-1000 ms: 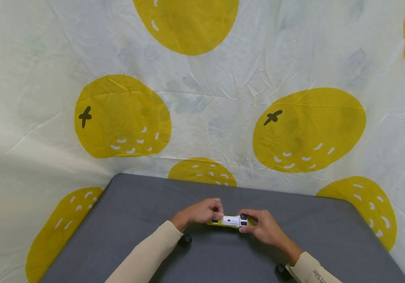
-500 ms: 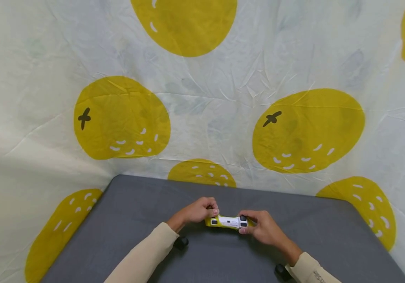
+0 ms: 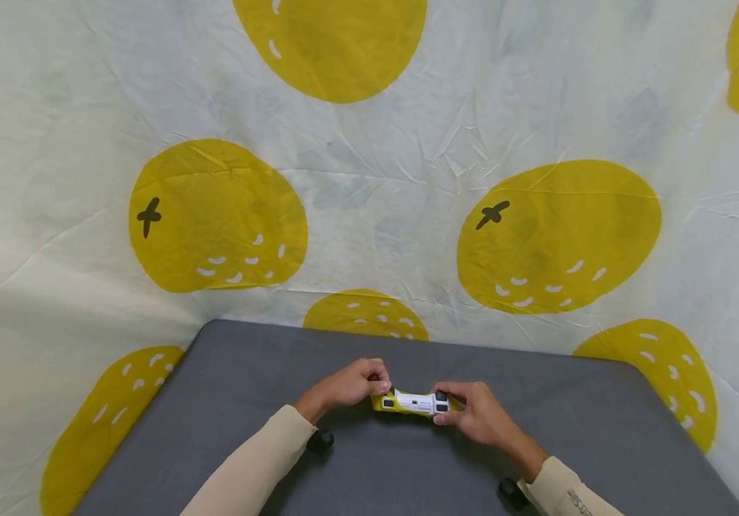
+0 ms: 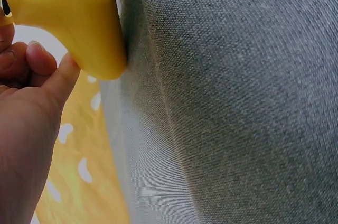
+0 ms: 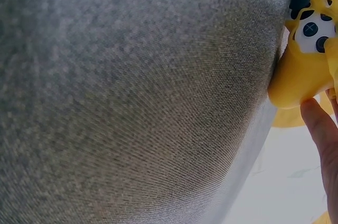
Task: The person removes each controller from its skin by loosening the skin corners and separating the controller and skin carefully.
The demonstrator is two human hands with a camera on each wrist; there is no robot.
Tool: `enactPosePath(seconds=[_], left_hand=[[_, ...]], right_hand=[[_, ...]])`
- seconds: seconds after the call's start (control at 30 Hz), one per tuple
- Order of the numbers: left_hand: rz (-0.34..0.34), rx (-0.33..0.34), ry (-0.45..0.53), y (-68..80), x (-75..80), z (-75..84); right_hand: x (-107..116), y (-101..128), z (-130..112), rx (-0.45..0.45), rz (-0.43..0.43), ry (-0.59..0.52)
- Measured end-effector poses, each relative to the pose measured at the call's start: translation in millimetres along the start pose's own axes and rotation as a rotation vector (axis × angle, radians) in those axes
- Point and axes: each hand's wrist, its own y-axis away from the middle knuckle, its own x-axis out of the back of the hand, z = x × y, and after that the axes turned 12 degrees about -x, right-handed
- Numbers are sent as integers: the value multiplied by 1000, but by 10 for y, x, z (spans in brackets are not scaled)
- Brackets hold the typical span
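A yellow game controller (image 3: 413, 403) with a white middle strip and black patches is held between my two hands over the grey table. Its dark-spotted face with round buttons (image 5: 310, 28) shows in the right wrist view. My right hand (image 3: 482, 414) grips the right end, thumb on the near side and a finger on the far side. At the far left corner my left hand (image 3: 358, 382) has its fingers curled, a small dark part showing at the fingertips. In the left wrist view a finger (image 4: 63, 78) touches the yellow grip (image 4: 100, 49).
The grey cloth-covered table (image 3: 266, 358) spreads under both hands. Behind it hangs a pale sheet (image 3: 382, 236) printed with yellow fruit. Dark wrist cameras sit below the left cuff (image 3: 320, 442) and beside the right cuff (image 3: 511, 494).
My left hand has slid left along the controller, uncovering the black patch at its left end. The right hand keeps its grip. The whole view has shifted slightly.
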Motion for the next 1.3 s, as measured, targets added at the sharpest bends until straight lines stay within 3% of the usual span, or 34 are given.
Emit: enactPosePath(seconds=[1.0,1.3], left_hand=[[-13,-5,-22,183,61,-66],[42,-21,-48,174,-22,-56]], right_hand=[[-7,0,2,-15,24,12],[-31,25,-3,-12,37,14]])
